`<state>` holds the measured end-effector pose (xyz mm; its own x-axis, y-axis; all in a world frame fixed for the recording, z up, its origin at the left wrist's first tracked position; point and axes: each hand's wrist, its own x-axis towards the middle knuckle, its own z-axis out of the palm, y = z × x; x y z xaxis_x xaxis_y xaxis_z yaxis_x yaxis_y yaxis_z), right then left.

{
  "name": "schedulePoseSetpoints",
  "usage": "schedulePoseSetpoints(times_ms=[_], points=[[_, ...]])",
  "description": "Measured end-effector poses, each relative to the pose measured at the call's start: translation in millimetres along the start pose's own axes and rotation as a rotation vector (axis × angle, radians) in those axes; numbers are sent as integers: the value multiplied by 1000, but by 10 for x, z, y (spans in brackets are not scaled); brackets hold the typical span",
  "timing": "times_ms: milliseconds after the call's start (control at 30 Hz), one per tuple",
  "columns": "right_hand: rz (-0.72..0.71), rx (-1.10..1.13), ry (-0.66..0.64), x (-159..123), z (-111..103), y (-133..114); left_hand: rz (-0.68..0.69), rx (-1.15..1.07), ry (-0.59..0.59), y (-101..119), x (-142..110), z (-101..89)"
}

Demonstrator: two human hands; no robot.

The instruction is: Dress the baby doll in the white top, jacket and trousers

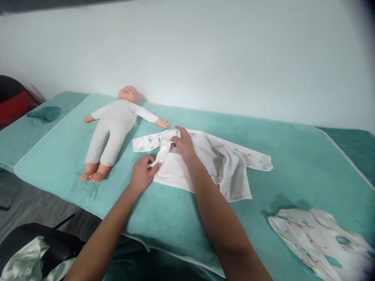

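A white baby shirt (211, 160) with small teal prints lies spread on the teal mat (293, 164). My left hand (142, 174) pinches the shirt's lower left edge, fingers closed on the cloth. My right hand (183, 143) presses on the bunched fabric near the left sleeve, fingers curled around it. A baby doll (113, 127) in a pale grey suit lies on its back to the left, arms spread, its hand close to the shirt's sleeve.
A second printed garment (319, 242) lies crumpled at the mat's near right corner. A folded teal cloth (45, 113) sits far left. A white wall runs behind. Black chair with pale cloth (26, 257) stands lower left, beside the mat's near edge.
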<state>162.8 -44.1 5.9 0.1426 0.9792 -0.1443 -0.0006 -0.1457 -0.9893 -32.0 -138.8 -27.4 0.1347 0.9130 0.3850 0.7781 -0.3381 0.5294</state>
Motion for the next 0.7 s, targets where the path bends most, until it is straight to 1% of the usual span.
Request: schedulePoseSetpoints(times_ms=[33, 67, 167, 233, 300, 367, 400, 433, 500, 567, 633, 700], points=[[-8, -11, 9, 13, -13, 10, 22, -31, 28, 35, -81, 14], [-13, -27, 19, 28, -28, 20, 82, -50, 53, 70, -158, 25], [-13, -102, 61, 63, -75, 43, 366, -26, 75, 166, -327, 27], [-23, -157, 76, 75, -107, 44, 501, 12, 74, 213, -368, 6], [-22, -206, 80, 77, -140, 35, 594, 42, 82, 246, -364, -16], [-20, -268, 91, 72, -179, 25, 660, 73, 56, 275, -341, -27], [-24, -302, 105, 68, -203, 22, 658, 90, 44, 289, -328, -27], [-33, -334, 122, 65, -228, 21, 625, 105, 36, 302, -316, -25], [-53, -379, 158, 59, -282, 25, 511, 128, 9, 321, -297, -17], [-60, -387, 184, 58, -331, 36, 433, 122, -46, 330, -288, -17], [-58, -361, 195, 62, -366, 47, 433, 96, -117, 330, -293, -28], [-53, -302, 207, 70, -382, 51, 492, 102, -125, 328, -308, -46]])
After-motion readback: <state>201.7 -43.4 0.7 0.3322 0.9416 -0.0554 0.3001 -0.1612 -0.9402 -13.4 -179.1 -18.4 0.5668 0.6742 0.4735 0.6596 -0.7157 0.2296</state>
